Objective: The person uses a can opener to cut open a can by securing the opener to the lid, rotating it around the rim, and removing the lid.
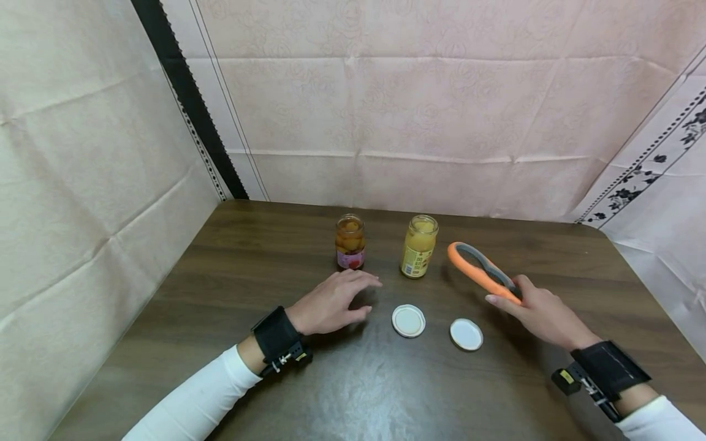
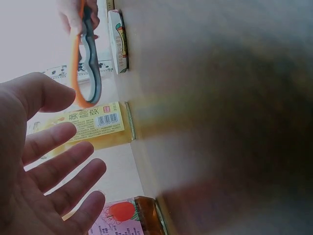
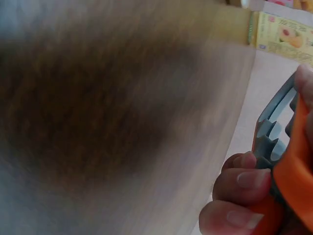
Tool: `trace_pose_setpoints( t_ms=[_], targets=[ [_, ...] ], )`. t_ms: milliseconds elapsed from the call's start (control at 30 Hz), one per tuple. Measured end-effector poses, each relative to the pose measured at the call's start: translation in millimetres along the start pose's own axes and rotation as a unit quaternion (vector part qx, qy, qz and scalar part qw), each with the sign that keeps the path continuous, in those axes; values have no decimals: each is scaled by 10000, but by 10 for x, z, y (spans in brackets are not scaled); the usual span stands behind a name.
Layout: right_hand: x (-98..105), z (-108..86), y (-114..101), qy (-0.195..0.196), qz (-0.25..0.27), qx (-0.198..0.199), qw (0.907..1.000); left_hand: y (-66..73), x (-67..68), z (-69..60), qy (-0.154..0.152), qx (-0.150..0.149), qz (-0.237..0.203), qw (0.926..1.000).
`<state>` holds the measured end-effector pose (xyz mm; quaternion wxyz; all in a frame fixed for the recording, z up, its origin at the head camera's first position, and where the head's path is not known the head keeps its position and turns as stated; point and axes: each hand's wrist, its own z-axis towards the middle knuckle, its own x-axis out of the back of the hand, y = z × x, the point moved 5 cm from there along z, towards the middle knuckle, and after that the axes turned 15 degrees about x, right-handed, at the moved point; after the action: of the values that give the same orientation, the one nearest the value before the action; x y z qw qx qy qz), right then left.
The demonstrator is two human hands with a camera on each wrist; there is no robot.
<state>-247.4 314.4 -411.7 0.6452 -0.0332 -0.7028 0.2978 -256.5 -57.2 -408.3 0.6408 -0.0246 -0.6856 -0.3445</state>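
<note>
My right hand (image 1: 548, 315) grips an orange and grey jar opener (image 1: 481, 272) by one end, its loop tilted up above the table. In the right wrist view, curled fingers (image 3: 242, 186) wrap the jar opener (image 3: 274, 132), and its grey inner edge is toothed. My left hand (image 1: 333, 303) holds nothing; its fingers are spread and relaxed, just in front of a lidless jar of dark fruit (image 1: 350, 242) with a pink label. Right of that jar stands a lidless jar of yellow fruit (image 1: 419, 247), upright. The left wrist view shows both jars beyond the open palm (image 2: 49, 161).
Two white jar lids (image 1: 409, 321) (image 1: 466, 334) lie on the brown wooden table (image 1: 265, 239), between the hands and nearer than the jars. A pale patterned cloth (image 1: 430, 116) hangs behind the table, and another cloth (image 1: 94, 202) runs along the left side.
</note>
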Motion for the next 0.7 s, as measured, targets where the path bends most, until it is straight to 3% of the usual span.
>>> trace_pose_setpoints(
  t_ms=[367, 700],
  targets=[
    [-30, 180, 90, 2, -836, 265, 9961, 2, 12, -11, 20, -54, -25, 10000],
    [-70, 233, 138, -60, -1120, 289, 9933, -7, -8, -2, -198, 154, -79, 9997]
  ],
)
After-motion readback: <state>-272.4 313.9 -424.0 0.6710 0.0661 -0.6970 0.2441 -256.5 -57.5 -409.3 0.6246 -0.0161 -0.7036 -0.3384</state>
